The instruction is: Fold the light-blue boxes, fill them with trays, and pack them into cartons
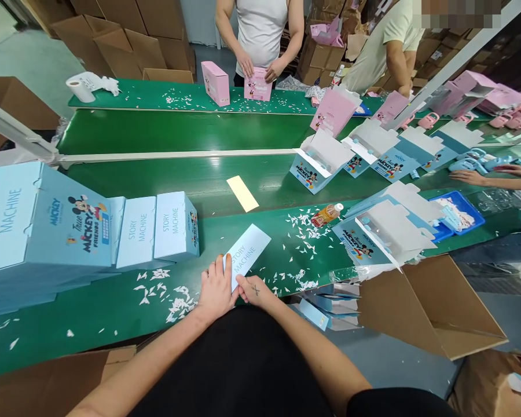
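Observation:
Right in front of me is a light blue story machine box, its narrow printed side facing up. My left hand lies against the box's left edge, fingers curled over it. At the near right corner, my right hand pinches the edge between thumb and fingers; a small dark mark shows on this hand. The box's other sides are out of sight. White paper scraps are scattered on the green table around both hands.
Closed blue boxes are grouped at left. Open blue boxes, a drink bottle and a blue tray stand at right. A cream card lies ahead. Across the table, a person handles a pink box. A carton sits at lower right.

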A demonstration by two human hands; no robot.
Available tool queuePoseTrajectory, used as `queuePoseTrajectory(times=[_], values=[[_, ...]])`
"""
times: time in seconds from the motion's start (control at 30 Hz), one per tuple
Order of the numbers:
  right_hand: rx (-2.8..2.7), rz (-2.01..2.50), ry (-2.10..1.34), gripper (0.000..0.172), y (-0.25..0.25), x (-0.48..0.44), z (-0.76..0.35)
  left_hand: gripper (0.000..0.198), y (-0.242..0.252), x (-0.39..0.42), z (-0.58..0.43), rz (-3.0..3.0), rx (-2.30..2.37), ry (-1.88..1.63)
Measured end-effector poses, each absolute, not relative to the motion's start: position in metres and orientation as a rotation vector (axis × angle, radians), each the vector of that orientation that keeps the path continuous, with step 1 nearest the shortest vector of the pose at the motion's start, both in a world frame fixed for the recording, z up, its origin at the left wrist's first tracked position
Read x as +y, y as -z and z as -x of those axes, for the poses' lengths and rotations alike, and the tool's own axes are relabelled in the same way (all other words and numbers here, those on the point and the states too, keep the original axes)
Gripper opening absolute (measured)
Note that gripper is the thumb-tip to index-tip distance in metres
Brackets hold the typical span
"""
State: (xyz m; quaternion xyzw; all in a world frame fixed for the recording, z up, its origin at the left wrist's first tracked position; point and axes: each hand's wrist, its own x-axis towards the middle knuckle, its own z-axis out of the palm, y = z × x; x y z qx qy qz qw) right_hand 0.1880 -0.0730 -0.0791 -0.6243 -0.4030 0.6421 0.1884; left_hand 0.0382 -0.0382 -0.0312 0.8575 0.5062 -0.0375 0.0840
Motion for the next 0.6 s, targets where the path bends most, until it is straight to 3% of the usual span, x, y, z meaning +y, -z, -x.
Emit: queuePoseTrajectory(times=[0.6], values=[[-1.092, 1.760, -1.849, 0.054, 0.077, -0.069, -0.189, 0.086, 0.028, -0.038, -0.040, -2.570, 1.512, 0.104]])
